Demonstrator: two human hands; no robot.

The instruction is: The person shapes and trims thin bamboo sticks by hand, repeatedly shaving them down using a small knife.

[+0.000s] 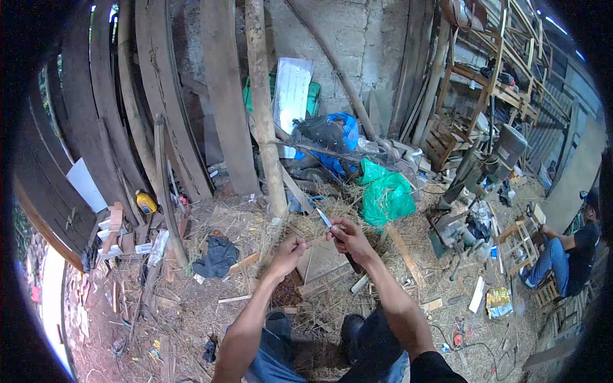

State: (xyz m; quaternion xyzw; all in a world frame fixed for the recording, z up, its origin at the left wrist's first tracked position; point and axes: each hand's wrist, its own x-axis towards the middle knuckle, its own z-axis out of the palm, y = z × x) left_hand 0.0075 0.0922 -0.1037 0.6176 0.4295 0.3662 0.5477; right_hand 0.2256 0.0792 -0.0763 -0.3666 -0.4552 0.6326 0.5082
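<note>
Both of my hands are raised in front of me over the littered floor. On the right, my right hand is closed around a knife, its pale blade angled up and to the left, with a dark end below the hand. To its left, my left hand is closed with the fingers pinched; a thin light sliver seems to run from it toward my right hand, too small to make out. The hands are a short gap apart. Flat pale boards lie on the ground beneath them.
Wooden planks and a pole lean ahead. A green bag lies beyond my hands, a black bag to the left. A seated person is at the far right near wooden frames. Straw and scraps cover the ground.
</note>
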